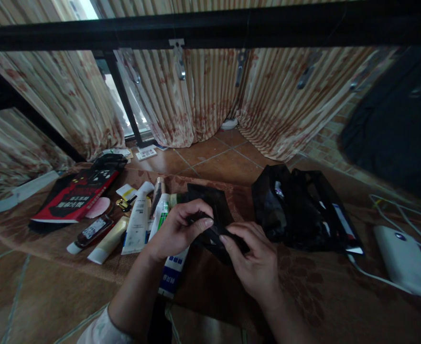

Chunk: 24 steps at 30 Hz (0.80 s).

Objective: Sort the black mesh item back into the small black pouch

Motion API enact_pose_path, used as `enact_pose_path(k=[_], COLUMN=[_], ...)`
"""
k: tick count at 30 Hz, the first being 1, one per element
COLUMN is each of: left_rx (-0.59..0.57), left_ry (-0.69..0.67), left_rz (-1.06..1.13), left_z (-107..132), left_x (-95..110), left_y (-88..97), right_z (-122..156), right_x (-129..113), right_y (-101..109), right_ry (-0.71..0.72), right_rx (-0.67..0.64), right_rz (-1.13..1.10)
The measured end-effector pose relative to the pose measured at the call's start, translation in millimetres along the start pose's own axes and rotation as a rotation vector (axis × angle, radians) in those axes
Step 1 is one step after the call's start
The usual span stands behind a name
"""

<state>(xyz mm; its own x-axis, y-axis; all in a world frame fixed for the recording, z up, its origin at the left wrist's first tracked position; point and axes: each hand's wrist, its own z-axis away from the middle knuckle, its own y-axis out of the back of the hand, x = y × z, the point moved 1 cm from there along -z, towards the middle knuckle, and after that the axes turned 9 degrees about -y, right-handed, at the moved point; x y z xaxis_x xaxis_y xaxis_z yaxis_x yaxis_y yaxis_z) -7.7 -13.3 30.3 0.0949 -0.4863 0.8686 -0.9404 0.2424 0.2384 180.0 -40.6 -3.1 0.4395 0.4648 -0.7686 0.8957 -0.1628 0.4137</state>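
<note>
The pouch [213, 205] slants far-left to near-right, with left hand [176, 231] and right hand [258, 265] both pinched on its near end.

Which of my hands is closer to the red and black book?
Left. The left hand grips the small black pouch past the tubes, to the right of the red and black book; the right hand holds the pouch's other side, farther right.

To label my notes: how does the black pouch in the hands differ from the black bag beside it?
The black pouch is smaller and flatter; the black bag is bulkier. The pouch is held by the left hand and right hand; the bag lies untouched. Both are black.
</note>
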Motion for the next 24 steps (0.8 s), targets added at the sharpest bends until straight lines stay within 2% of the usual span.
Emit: enact_pose_path(k=[7,13,18,20,24], left_rx=[-0.022,-0.147,-0.234,-0.208,-0.084], left_ry=[0.003,0.006,0.046,0.03,0.018], left_rz=[0.036,-0.036,-0.006,-0.009,0.011], left_z=[0.9,-0.7,-1.4,-1.2,-0.3], left_x=[0.1,8.2,7.8,7.8,9.2], left_y=[0.5,-3.0,-3.8,-1.6,5.4], right_z=[-0.4,0.5,0.6,0.4,1.1], right_x=[-2.6,-4.6,-3.5,-2.0,0.2], right_y=[-0.5,0.3,-0.7,-0.8,1.7], right_ry=[0.029,0.014,0.015,0.009,0.002], right_rx=[-0.011,-0.033,-0.064,-0.072,-0.081], right_rz=[-0.01,-0.023,-0.003,0.017,0.026])
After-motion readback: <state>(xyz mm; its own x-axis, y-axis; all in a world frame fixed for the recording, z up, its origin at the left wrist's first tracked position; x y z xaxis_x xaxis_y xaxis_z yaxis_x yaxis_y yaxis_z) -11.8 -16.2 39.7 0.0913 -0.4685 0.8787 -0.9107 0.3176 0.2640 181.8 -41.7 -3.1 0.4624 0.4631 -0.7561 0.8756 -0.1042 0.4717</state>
